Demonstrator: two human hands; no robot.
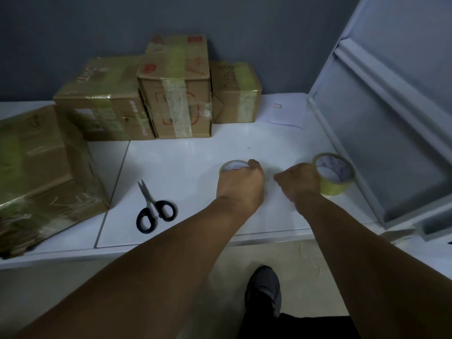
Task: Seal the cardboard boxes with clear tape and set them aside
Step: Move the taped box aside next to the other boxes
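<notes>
A white counter (pixel 190 157) fills the middle of the frame under dim light, with a dark grey-blue wall (pixel 73 25) behind it and a pale panelled door (pixel 391 113) leaning in at the right. Below, at bottom centre, a dark shoe (pixel 264 289) stands on the floor. Along the back of the counter sit taped cardboard boxes (pixel 173 94), all shut, one stacked on another in the middle, so what they hold cannot be told; a larger taped box (pixel 41 172) juts in at the left edge. Black-handled scissors (pixel 154 209) lie closed on the counter, left of centre. A white sheet of paper (pixel 286 113) lies at the back right. Now the hands: the left hand (pixel 242 184) curls over a tape roll (pixel 232 166) at centre, its fingers wrapped round the roll's near side. The right hand (pixel 300 182) is curled against a second tape roll (pixel 335 173) standing at the right, gripping its left side.
</notes>
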